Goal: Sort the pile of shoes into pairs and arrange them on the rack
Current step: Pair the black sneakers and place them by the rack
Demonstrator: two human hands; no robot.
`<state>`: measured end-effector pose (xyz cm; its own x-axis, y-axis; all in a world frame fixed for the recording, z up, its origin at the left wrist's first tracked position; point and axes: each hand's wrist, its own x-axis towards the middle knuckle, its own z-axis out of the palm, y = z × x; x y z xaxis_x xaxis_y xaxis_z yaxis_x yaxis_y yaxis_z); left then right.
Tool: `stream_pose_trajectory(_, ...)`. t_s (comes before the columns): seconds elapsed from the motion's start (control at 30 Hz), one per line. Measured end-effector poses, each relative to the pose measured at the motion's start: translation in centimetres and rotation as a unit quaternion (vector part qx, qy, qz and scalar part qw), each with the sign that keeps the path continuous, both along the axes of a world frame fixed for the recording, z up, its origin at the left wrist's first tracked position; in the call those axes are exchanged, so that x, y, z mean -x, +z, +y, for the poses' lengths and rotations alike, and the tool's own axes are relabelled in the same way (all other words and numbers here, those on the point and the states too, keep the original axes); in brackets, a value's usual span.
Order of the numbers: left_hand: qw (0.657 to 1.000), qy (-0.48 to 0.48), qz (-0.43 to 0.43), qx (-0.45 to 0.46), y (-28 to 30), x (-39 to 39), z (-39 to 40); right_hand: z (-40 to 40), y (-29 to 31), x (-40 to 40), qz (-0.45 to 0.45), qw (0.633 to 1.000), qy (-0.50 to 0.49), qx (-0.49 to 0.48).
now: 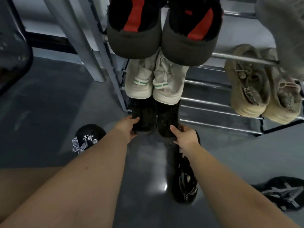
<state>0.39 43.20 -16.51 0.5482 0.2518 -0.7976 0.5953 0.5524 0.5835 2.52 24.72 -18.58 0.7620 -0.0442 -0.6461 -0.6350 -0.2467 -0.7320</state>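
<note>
While both arms reach toward the rack (pixel 218 127), its tiers of metal bars hold four pairs stacked down the left side and out to the right. On the top tier sit two dark slippers (pixel 162 30) with red stripes inside, heels toward the camera. Below them stand two white sneakers (pixel 154 83) with green heel marks, side by side and touching. On the lowest tier, two black shoes (pixel 154 117) stand heel-out, close together. To the right, on a middle tier, two beige sneakers (pixel 261 91) lean against each other, lettering on their heel tabs. The left hand (pixel 127 127) grips the heel of the left black shoe, thumb over the top, fingers curled beneath. The right hand (pixel 184 136) holds the heel of the right black shoe, thumb up against its back; its other fingers are hidden. On the grey floor (pixel 49 112), a black shoe with a checked bow (pixel 88 139) lies left of the arms, a black sandal (pixel 185 181) with lettered straps lies under the right forearm, and another black shoe (pixel 284 193) with pale markings lies far right.
</note>
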Motion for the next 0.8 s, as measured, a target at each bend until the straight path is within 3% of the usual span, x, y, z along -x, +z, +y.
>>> stream_pose_trajectory(0.13, 0.999, 0.002, -0.008, -0.049, -1.7, 0.7, 0.0, -0.3, -1.2, 0.0, 0.014, 1.0, 0.022, -0.009)
stream_pose_trajectory(0.27, 0.969, -0.147, -0.004, -0.197, -4.0, 3.2, -0.7, -0.8, -1.6, 1.5, 0.021, 0.996, 0.086, 0.012)
stream_pose_trajectory(0.37, 0.942, -0.215, 0.004, -0.257, -5.3, 4.5, -1.1, -0.8, -1.7, 2.2, -0.003, 0.99, 0.133, 0.043)
stream_pose_trajectory(0.63, 0.932, -0.131, 0.002, -0.338, -4.6, 2.9, -1.3, 1.5, -1.5, 0.7, -0.08, 0.987, 0.114, 0.079)
stream_pose_trajectory(0.8, 0.92, -0.136, 0.008, -0.368, -4.4, -0.1, -0.2, 2.6, -1.8, -2.1, -0.112, 0.957, 0.183, 0.193)
